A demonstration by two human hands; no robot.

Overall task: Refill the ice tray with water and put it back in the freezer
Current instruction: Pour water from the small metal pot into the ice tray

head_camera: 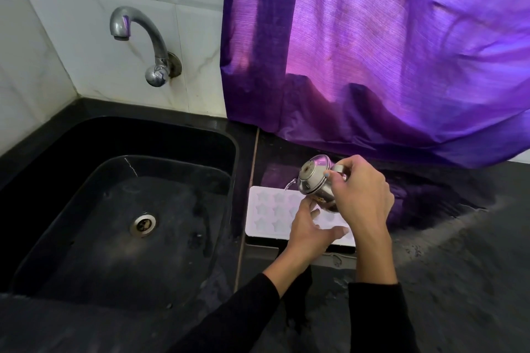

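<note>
Head view, white ice tray (pixel 263 209) with star moulds, right hand (pixel 362 189) gripping tilted steel jug (pixel 315 180), left hand (pixel 308 231) seemingly relaxed.

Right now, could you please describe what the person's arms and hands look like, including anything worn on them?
Both arms wear long, plain black sleeves that end at the wrists. The left hand and right hand are bare: no gloves, and no rings or watch can be seen. A thumbnail on the right hand appears painted a pale grey-blue.
</note>
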